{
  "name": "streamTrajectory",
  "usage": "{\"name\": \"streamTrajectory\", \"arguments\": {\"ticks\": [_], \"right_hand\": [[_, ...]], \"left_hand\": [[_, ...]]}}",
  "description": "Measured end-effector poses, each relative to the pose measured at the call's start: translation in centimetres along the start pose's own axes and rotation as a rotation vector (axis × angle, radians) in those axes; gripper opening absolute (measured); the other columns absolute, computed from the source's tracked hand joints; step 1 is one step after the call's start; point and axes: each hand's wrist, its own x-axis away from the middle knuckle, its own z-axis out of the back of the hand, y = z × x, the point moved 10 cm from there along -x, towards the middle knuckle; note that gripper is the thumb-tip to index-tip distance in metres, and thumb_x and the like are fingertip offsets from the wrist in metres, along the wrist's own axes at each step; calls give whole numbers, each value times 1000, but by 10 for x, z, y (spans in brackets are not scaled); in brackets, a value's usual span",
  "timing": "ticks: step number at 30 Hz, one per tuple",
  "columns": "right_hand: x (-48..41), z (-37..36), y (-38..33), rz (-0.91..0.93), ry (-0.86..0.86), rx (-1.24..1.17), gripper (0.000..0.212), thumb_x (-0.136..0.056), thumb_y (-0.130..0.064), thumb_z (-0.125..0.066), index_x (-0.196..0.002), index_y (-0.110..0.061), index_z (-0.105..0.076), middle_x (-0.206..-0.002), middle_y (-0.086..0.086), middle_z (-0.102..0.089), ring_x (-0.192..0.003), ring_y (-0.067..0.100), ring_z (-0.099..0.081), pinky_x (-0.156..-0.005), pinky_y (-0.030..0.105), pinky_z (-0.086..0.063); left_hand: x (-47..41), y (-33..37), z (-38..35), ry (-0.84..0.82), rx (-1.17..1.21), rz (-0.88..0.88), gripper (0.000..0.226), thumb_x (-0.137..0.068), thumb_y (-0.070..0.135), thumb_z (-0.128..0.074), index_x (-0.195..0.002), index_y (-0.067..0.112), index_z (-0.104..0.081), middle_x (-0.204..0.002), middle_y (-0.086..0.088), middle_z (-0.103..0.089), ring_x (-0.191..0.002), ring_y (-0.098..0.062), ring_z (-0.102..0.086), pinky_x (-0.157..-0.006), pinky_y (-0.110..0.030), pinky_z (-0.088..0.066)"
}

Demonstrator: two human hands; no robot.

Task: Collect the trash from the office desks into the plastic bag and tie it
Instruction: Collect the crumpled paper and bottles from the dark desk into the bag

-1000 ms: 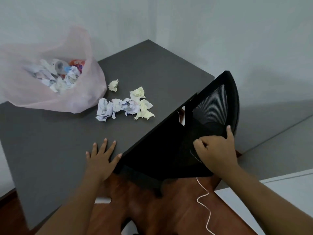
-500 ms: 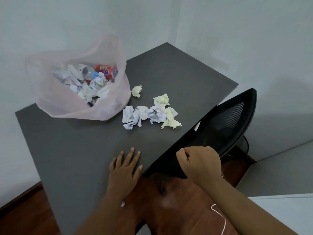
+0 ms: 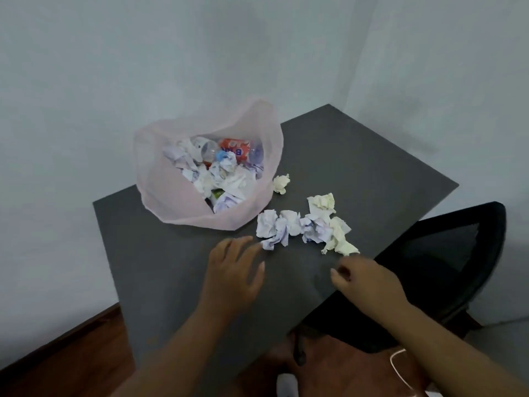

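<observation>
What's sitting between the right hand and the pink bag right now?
In the head view, a row of crumpled papers, white and pale yellow, lies on the dark desk between the right hand and the pink bag.

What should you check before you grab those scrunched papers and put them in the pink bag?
1. The pink bag has its mouth open: ok.
2. The left hand is free, fingers straight: ok.
3. The right hand is free, loosely curled, nothing seen in it: ok.
4. The white papers lie near the left hand: ok.
5. The yellow papers and small ball are bagged: not ok, both on the desk.
</observation>
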Motion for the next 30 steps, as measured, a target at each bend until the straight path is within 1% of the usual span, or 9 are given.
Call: {"name": "streamTrajectory", "arguments": {"ticks": [1,5,10,16,20,23,25,28,30], "right_hand": [[-19,-2,-13,77,46,2,28,-86,-52,-54,-95,-27,-62,-95,-6,-61,-91,19,-60,-72,34,-50],[-85,-25,-70,262,69,115,69,-69,-61,-64,-132,-34,-53,-131,4,-55,-115,29,-54,-89,44,-46],[-137,-74,-127,428,-98,338,89,-78,-75,-49,-152,-42,-12,-163,12,-7,-146,41,-16,-116,58,-9],[-155,-110,-134,434,-265,193,67,-84,-60,-55,-142,-36,-31,-148,9,-25,-129,31,-34,-100,42,-44],[-154,-122,-127,322,-290,-28,52,-85,-41,-60,-132,-31,-41,-133,5,-35,-118,25,-42,-92,35,-46],[-161,-93,-119,227,-138,-291,32,-75,-38,-63,-103,-26,-54,-105,5,-48,-95,28,-53,-73,33,-40],[-168,-55,-98,76,0,-459,22,-74,-28,-69,-87,-25,-51,-91,7,-51,-82,26,-51,-61,29,-34],[-166,23,-71,-79,247,-635,16,-77,-25,-66,-85,-25,-52,-88,11,-57,-76,24,-53,-58,27,-36],[-152,83,-80,-68,430,-711,16,-79,-27,-65,-93,-25,-57,-94,11,-59,-75,19,-56,-60,26,-39]], "left_hand": [[-16,-3,26,96,-17,-29,34,-86,30,-62,-114,13,-70,-120,-8,-65,-108,-33,-60,-94,-45,-45],[-73,-42,105,307,-164,3,33,-85,32,-63,-107,8,-70,-115,-14,-66,-105,-36,-58,-93,-44,-40],[-128,-145,133,208,-317,388,63,-82,51,-58,-134,18,-52,-150,-9,-42,-136,-38,-31,-105,-56,-30],[-166,-215,120,-80,-380,590,92,-82,65,-61,-155,39,-13,-166,1,-4,-146,-42,-13,-110,-58,-25],[-177,-239,104,-194,-137,656,65,-91,47,-61,-148,33,-34,-145,-6,-44,-126,-32,-48,-96,-44,-42],[-181,-240,110,-117,-79,643,21,-96,34,-51,-111,22,-59,-101,-6,-64,-92,-31,-60,-71,-34,-44],[-183,-234,108,-108,25,620,18,-97,34,-50,-86,20,-55,-80,-2,-59,-72,-27,-55,-59,-31,-37],[-183,-226,103,-158,165,639,19,-93,44,-56,-95,25,-53,-81,2,-61,-60,-18,-52,-56,-28,-39],[-185,-218,107,-159,262,629,28,-92,51,-58,-111,32,-53,-86,8,-58,-70,-14,-56,-57,-24,-40]]}}
